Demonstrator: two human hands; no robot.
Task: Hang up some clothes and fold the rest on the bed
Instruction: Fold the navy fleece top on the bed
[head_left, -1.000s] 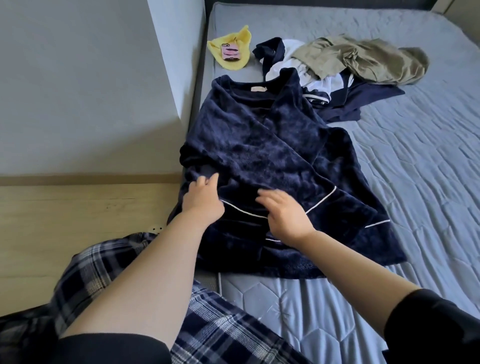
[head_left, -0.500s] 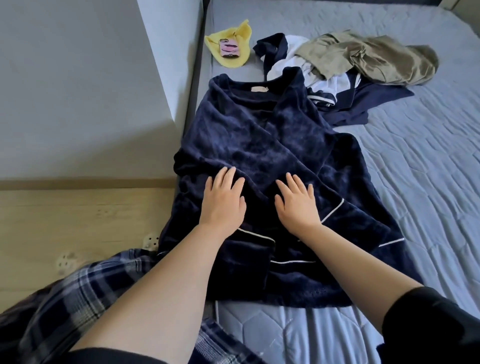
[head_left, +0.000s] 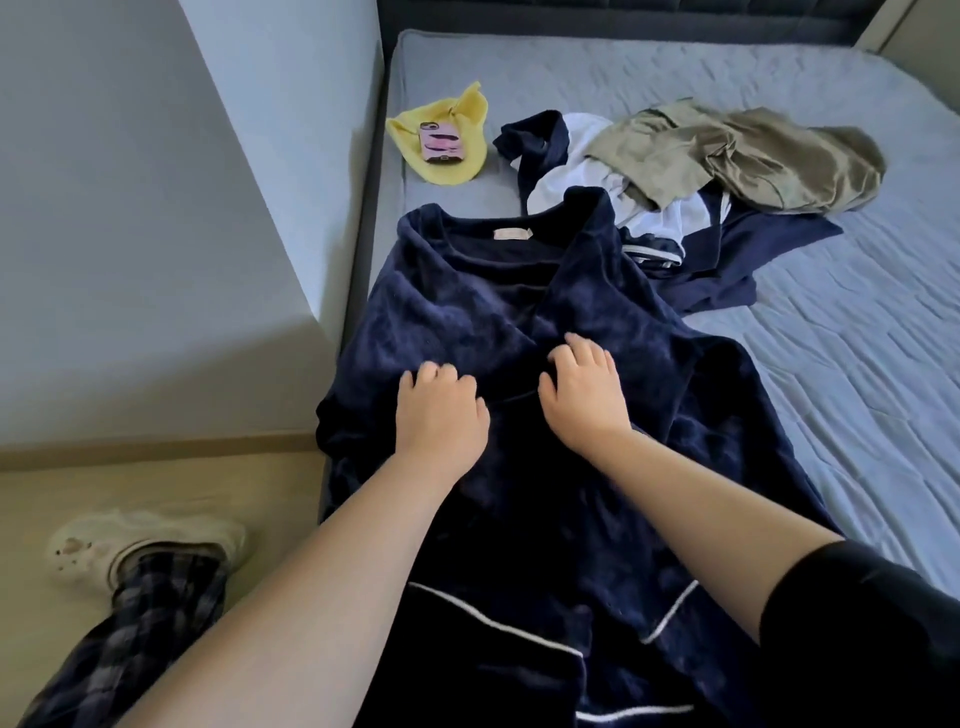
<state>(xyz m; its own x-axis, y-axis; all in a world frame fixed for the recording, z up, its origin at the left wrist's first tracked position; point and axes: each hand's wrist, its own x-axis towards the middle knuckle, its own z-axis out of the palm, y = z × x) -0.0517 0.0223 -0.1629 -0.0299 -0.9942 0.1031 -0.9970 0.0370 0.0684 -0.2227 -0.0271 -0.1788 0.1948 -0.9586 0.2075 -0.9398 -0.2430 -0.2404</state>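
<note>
Fingers (head_left: 432, 372) on left hand (head_left: 441, 415), right hand (head_left: 584, 400) curl, apparently gripping the navy robe (head_left: 467, 301); overhanging the bed (head_left: 841, 395) edge, it could slide.

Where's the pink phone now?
Head view, upper left: the phone lies on the yellow cloth at the left edge of the bed, beyond the navy robe and left of the clothes pile.
</note>
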